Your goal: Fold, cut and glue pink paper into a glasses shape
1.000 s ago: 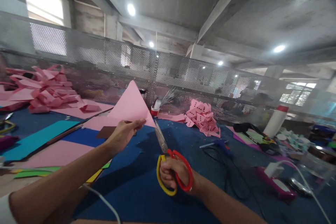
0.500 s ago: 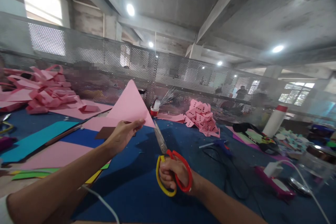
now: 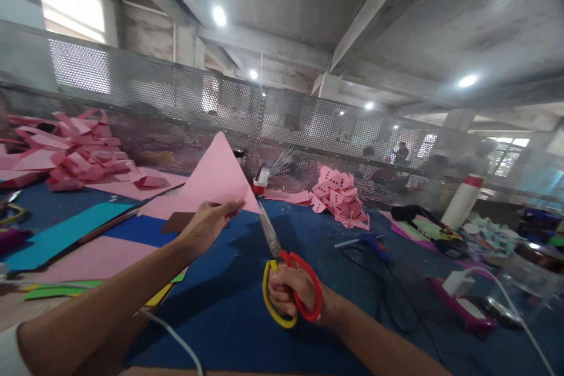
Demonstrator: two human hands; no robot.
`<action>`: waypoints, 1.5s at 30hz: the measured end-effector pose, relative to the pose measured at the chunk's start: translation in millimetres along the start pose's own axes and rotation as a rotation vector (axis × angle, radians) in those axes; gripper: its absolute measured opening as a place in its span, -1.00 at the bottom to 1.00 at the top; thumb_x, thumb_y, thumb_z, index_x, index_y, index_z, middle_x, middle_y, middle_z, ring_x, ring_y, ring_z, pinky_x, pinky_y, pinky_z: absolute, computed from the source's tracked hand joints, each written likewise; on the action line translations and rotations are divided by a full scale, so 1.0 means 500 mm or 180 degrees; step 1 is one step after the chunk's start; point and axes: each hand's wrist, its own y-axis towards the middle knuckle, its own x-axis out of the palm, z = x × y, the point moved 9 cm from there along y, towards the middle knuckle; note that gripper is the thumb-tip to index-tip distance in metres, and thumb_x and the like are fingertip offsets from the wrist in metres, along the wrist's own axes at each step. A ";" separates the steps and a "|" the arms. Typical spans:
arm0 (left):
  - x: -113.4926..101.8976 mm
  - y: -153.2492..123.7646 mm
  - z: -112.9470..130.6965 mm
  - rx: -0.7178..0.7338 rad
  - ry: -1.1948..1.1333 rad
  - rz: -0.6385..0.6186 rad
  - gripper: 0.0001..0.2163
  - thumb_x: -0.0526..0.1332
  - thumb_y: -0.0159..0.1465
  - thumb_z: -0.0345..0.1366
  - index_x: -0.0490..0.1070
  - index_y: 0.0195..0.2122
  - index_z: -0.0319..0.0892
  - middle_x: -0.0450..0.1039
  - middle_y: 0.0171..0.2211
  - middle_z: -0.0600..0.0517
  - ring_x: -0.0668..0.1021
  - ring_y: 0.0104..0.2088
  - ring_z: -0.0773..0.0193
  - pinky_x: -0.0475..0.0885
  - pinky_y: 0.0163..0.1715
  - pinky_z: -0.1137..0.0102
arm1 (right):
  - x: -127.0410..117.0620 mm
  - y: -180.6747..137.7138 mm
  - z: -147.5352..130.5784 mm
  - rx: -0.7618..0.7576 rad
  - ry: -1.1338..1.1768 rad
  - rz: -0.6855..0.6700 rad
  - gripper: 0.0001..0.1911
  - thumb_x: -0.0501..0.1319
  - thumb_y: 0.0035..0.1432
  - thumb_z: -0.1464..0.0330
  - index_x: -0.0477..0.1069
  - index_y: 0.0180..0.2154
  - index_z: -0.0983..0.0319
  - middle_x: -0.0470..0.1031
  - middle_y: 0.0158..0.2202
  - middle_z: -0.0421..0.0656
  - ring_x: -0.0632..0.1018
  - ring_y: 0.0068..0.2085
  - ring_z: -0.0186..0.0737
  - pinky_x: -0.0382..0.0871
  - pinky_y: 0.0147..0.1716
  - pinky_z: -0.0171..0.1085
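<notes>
Between the thumb and fingers of my left hand [image 3: 214, 220] is a pink triangular sheet of paper [image 3: 218, 170], its rounded tip pointing up. My right hand [image 3: 291, 291] is closed round the scissors [image 3: 274, 244], which have one yellow and one red handle loop. Their blades look closed and point up and to the left. The blade tips are at the lower right corner of the pink paper; whether they touch it I cannot tell. Below both hands lies the dark blue table top [image 3: 229, 311].
Pink folded strips [image 3: 83, 153] are heaped at the left, near a turquoise sheet [image 3: 66, 235]. Pink dotted pieces [image 3: 339, 197] lie beyond the scissors. A blue glue gun [image 3: 374, 245] with a cord, a magenta power strip [image 3: 462, 308] and a glass jar [image 3: 529, 276] occupy the right. A perforated screen [image 3: 282, 111] stands behind.
Almost nothing differs. Both hands, the pink paper and the scissors keep nearly the same place, with only a very slight shift of the view.
</notes>
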 end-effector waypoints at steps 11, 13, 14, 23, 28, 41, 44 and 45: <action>-0.001 0.003 -0.004 -0.0067 -0.0096 -0.0007 -0.79 0.50 -0.07 -0.28 0.56 -0.47 -0.26 0.54 -0.42 -0.03 0.52 -0.37 0.26 0.38 -0.38 0.44 | 0.001 -0.001 -0.003 0.0021 -0.0110 -0.0060 -0.61 0.22 0.08 0.17 0.14 -0.60 0.22 0.15 -0.66 -0.34 0.21 -0.69 -0.50 -0.05 -0.66 -0.38; 0.002 0.002 -0.001 -0.0077 -0.0114 -0.0050 -0.78 0.50 -0.04 -0.25 0.56 -0.47 -0.27 0.54 -0.44 -0.03 0.52 -0.38 0.25 0.40 -0.36 0.41 | 0.003 0.000 -0.005 0.0027 -0.0100 -0.0132 -0.65 0.21 0.09 0.17 0.19 -0.56 0.24 0.18 -0.62 -0.32 0.24 -0.67 -0.50 -0.01 -0.63 -0.38; 0.002 0.002 0.000 -0.0077 -0.0130 -0.0055 -0.78 0.50 -0.03 -0.24 0.56 -0.47 -0.27 0.54 -0.45 -0.03 0.52 -0.38 0.25 0.42 -0.34 0.39 | 0.004 -0.001 -0.005 0.0035 -0.0101 -0.0186 -0.67 0.21 0.09 0.18 0.21 -0.54 0.25 0.19 -0.59 -0.31 0.25 -0.65 -0.49 0.03 -0.61 -0.39; -0.054 0.042 0.058 0.0504 -0.0681 -0.0007 -0.95 0.41 0.05 -0.33 0.57 -0.48 -0.14 0.57 -0.35 0.05 0.54 -0.20 0.23 0.43 0.02 0.31 | -0.091 -0.012 -0.039 -0.0067 -0.1111 0.0265 -0.66 0.15 0.19 0.13 0.25 -0.48 0.24 0.23 -0.54 -0.27 0.27 -0.57 -0.42 0.14 -0.54 -0.37; -0.048 0.049 0.033 0.0210 -0.0857 -0.0286 -0.95 0.32 0.14 -0.43 0.55 -0.46 -0.18 0.58 -0.34 0.03 0.54 -0.18 0.26 0.42 0.01 0.36 | -0.273 -0.015 -0.133 0.0286 -0.3918 0.2224 -0.59 0.25 0.09 -0.01 0.39 -0.35 0.23 0.49 -0.37 -0.12 0.48 -0.36 -0.20 0.17 -0.44 -0.33; 0.111 -0.071 -0.018 -0.0915 -0.0744 -0.1327 -0.77 0.29 0.14 -0.40 0.58 -0.16 -0.23 0.65 -0.30 -0.07 0.65 -0.27 0.05 0.52 -0.20 0.26 | -0.335 0.008 -0.126 0.0283 -0.4139 0.2655 -0.63 0.10 0.31 0.18 0.50 -0.09 0.33 0.47 0.05 0.16 0.45 0.14 0.03 0.26 0.09 -0.12; 0.116 -0.080 -0.031 -0.0942 -0.0543 -0.1388 -0.75 0.31 0.12 -0.36 0.58 -0.16 -0.23 0.65 -0.28 -0.08 0.65 -0.33 0.06 0.52 -0.22 0.25 | -0.279 0.010 -0.124 0.0078 -0.3419 0.2296 -0.28 -0.38 0.43 0.06 0.46 -0.05 0.27 0.58 -0.11 0.03 0.60 -0.09 -0.19 0.42 -0.08 -0.24; 0.115 -0.081 -0.037 -0.0962 -0.0474 -0.1386 -0.77 0.32 0.12 -0.34 0.58 -0.18 -0.22 0.65 -0.28 -0.08 0.64 -0.34 0.07 0.51 -0.23 0.25 | -0.258 0.010 -0.120 -0.0184 -0.2494 0.2064 -0.20 -0.43 0.39 -0.02 0.43 0.00 0.29 0.57 -0.11 0.06 0.61 -0.12 -0.16 0.45 -0.13 -0.22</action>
